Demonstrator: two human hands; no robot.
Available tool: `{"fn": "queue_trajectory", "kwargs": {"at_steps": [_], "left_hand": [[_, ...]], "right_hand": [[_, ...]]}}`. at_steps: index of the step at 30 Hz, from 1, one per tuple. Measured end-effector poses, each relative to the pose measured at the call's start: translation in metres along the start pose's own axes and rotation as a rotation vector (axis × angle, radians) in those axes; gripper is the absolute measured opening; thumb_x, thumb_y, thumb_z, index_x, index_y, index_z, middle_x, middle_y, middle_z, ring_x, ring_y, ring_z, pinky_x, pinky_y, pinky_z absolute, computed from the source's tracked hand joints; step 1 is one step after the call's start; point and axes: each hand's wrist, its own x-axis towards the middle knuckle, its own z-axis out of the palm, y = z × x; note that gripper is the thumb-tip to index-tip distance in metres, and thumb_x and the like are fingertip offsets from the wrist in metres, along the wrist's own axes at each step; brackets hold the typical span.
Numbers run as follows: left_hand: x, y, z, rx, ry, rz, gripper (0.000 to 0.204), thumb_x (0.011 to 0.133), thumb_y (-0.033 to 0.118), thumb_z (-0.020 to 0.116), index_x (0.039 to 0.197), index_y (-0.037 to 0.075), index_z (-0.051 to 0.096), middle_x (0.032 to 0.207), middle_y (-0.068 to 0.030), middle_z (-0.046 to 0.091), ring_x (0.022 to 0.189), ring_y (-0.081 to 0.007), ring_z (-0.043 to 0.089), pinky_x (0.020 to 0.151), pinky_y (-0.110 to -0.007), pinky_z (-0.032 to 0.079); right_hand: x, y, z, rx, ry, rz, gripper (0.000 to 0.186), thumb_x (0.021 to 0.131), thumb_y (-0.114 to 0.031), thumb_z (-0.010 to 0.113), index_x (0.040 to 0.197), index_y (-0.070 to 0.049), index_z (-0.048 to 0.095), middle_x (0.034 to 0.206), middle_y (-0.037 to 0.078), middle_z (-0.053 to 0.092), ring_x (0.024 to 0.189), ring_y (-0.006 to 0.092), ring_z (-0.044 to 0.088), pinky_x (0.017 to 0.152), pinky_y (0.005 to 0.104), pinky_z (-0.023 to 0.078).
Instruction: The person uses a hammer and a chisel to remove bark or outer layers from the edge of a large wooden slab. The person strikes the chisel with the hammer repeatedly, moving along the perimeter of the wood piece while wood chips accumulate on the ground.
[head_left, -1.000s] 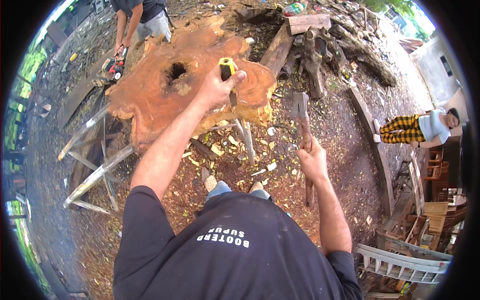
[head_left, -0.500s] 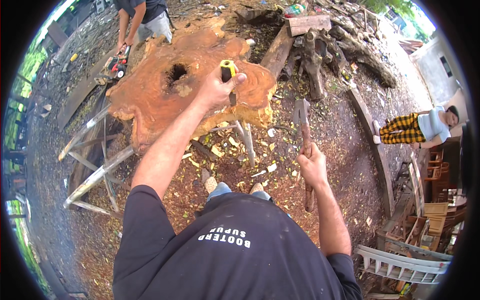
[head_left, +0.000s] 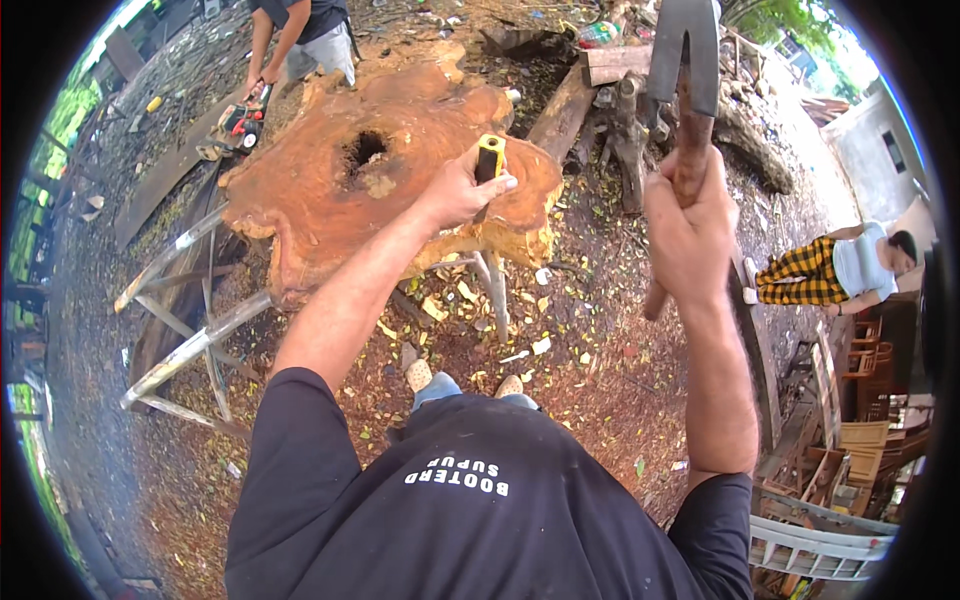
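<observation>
My left hand is closed around the yellow-and-black handle of a chisel. It holds the chisel upright over the near right lobe of a thick, reddish-brown wood slab, whose side there is pale and rough-cut. Fingers mostly hide the blade, and whether its tip touches the wood I cannot tell. Raised to the right of the slab, my right hand grips the wooden handle of a claw hammer. The hammer's dark metal head points up, well apart from the chisel.
Wooden trestle legs support the slab, which has a dark hole. At the far left, another person's hands hold a red-and-black power tool. Logs lie behind right. A person in checked trousers stands right, above a ladder.
My right hand has swung the hammer up from low beside my body to a raised position. My left hand still holds the chisel at the slab, slightly further right in view.
</observation>
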Motion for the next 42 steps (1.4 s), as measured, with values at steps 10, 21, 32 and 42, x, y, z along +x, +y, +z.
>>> {"fn": "queue_trajectory", "kwargs": {"at_steps": [10,21,32,42], "left_hand": [[-0.002,-0.020,0.000,0.149,0.038,0.049,0.039,0.088,0.040,0.072,0.112,0.012,0.059,0.086,-0.0081,0.069,0.082,-0.0204,0.067,0.076,-0.039,0.051],[-0.007,-0.003,0.003,0.456,-0.085,-0.027,0.036,0.086,0.038,0.076,0.101,0.010,0.060,0.083,-0.0002,0.064,0.078,-0.0124,0.059,0.075,-0.033,0.049],[-0.016,-0.014,0.009,0.222,-0.019,-0.079,0.031,0.089,0.035,0.071,0.110,0.013,0.064,0.100,-0.0034,0.072,0.095,-0.0172,0.069,0.087,-0.035,0.052],[-0.075,-0.016,0.015,0.341,-0.012,-0.167,0.030,0.088,0.028,0.075,0.108,0.009,0.065,0.104,-0.0066,0.070,0.104,-0.0201,0.066,0.094,-0.041,0.052]], "right_hand": [[0.016,0.008,0.034,-0.591,-0.558,0.209,0.025,0.085,-0.014,0.060,0.102,0.002,0.052,0.080,0.023,0.067,0.070,0.0361,0.069,0.068,0.0479,0.057],[-0.019,0.059,0.068,-0.708,-0.653,0.132,0.027,0.085,-0.017,0.060,0.102,0.003,0.053,0.074,0.024,0.067,0.072,0.0402,0.070,0.068,0.0492,0.057],[-0.015,0.034,0.067,-0.395,-0.247,0.020,0.018,0.087,-0.012,0.059,0.093,-0.001,0.046,0.066,0.016,0.063,0.057,0.0295,0.068,0.050,0.0419,0.056],[-0.029,0.037,0.041,-0.345,-0.476,0.403,0.020,0.084,-0.015,0.060,0.097,-0.002,0.051,0.075,0.019,0.066,0.065,0.0307,0.068,0.064,0.0431,0.056]]}}
